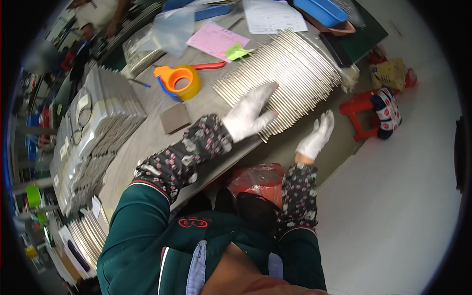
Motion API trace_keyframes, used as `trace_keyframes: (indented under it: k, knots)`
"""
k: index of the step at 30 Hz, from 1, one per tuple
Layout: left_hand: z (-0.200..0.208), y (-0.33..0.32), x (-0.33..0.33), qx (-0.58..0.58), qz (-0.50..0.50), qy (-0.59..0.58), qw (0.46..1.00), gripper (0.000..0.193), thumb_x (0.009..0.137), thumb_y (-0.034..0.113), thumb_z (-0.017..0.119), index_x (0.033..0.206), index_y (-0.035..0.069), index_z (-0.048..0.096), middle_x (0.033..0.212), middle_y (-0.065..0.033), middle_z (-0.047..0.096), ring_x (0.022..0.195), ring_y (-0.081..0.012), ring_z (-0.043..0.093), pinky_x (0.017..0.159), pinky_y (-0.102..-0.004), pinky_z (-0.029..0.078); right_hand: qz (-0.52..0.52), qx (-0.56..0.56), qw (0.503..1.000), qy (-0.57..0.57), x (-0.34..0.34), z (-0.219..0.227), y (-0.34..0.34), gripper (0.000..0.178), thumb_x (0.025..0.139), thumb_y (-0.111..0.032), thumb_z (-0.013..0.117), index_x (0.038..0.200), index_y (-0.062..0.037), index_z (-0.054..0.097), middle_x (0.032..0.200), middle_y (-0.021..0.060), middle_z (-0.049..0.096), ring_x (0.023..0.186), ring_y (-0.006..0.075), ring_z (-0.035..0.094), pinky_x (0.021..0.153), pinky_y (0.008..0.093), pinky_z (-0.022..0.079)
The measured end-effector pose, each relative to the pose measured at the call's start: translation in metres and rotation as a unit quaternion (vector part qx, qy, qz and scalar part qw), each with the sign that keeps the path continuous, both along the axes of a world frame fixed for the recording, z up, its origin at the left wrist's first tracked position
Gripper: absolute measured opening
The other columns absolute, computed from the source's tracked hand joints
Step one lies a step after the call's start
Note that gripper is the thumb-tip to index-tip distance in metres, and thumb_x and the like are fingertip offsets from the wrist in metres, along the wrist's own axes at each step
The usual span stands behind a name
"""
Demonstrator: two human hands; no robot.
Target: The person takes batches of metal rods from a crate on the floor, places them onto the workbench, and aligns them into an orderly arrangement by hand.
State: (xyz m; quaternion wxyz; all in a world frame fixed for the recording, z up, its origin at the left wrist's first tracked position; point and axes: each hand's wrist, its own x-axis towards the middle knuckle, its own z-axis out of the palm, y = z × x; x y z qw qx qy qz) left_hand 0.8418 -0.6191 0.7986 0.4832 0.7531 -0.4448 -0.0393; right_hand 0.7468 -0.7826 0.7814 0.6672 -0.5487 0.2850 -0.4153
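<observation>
A broad row of thin silvery metal strips (295,73) lies side by side across the table, their ends jutting past its near right edge. My left hand (250,112), in a white glove, rests over the near left part of the row. Its fingers are spread, with the thumb apart and nothing gripped. My right hand (317,136), gloved too, is off the table's edge to the right of the strips. That palm faces the row with its fingers stretched out, holding nothing. Left of the strips stands an orange tape dispenser (178,82) with a yellow roll.
Stacks of plastic-wrapped pieces (105,103) stand on the left, with a square grey block (174,118) nearby. Behind the strips are a pink sheet (216,42), white papers (273,17) and a blue tray (322,11). A red stool (356,115) stands at the right wall.
</observation>
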Motion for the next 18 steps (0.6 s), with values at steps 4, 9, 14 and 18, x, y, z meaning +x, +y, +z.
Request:
trace_keyframes:
  k: [4, 9, 14, 18]
  knots:
    - [0.023, 0.102, -0.098, -0.013, -0.027, 0.294, 0.955, 0.043, 0.081, 0.014, 0.055, 0.118, -0.002, 0.042, 0.111, -0.0153, 0.051, 0.105, -0.0204, 0.047, 0.091, -0.0299, 0.036, 0.205, -0.227, 0.952, 0.011, -0.055, 0.017, 0.112, 0.046, 0.087, -0.025, 0.037, 0.122, 0.0046, 0.034, 0.125, 0.0167, 0.037, 0.116, 0.028, 0.037, 0.099, 0.0387, 0.028]
    - [0.008, 0.173, -0.204, -0.148, -0.023, 0.591, 0.793, 0.039, 0.083, 0.026, 0.057, 0.113, 0.004, 0.045, 0.105, -0.0009, 0.052, 0.098, -0.0103, 0.046, 0.087, -0.026, 0.037, 0.473, -0.069, 0.872, -0.103, -0.108, 0.047, 0.218, 0.072, 0.083, -0.05, 0.041, 0.132, 0.0001, 0.022, 0.126, 0.0222, 0.037, 0.118, 0.0324, 0.035, 0.097, 0.0426, 0.027]
    - [0.039, 0.221, -0.257, -0.203, -0.033, 0.647, 0.734, 0.05, 0.081, 0.031, 0.059, 0.12, 0.004, 0.041, 0.111, -0.0021, 0.051, 0.103, -0.0109, 0.044, 0.089, -0.027, 0.034, 0.566, 0.096, 0.805, -0.146, -0.142, 0.1, 0.272, 0.088, 0.073, -0.057, 0.052, 0.135, -0.0076, 0.013, 0.129, 0.0237, 0.031, 0.121, 0.035, 0.031, 0.098, 0.0456, 0.024]
    - [0.056, 0.279, -0.315, -0.201, -0.055, 0.55, 0.808, 0.053, 0.08, 0.032, 0.059, 0.121, 0.003, 0.04, 0.113, -0.0009, 0.05, 0.106, -0.0122, 0.043, 0.091, -0.0284, 0.033, 0.609, 0.191, 0.745, -0.195, -0.196, 0.129, 0.327, 0.085, 0.073, -0.052, 0.054, 0.135, -0.0094, 0.015, 0.134, 0.0206, 0.023, 0.123, 0.0339, 0.026, 0.098, 0.0454, 0.026]
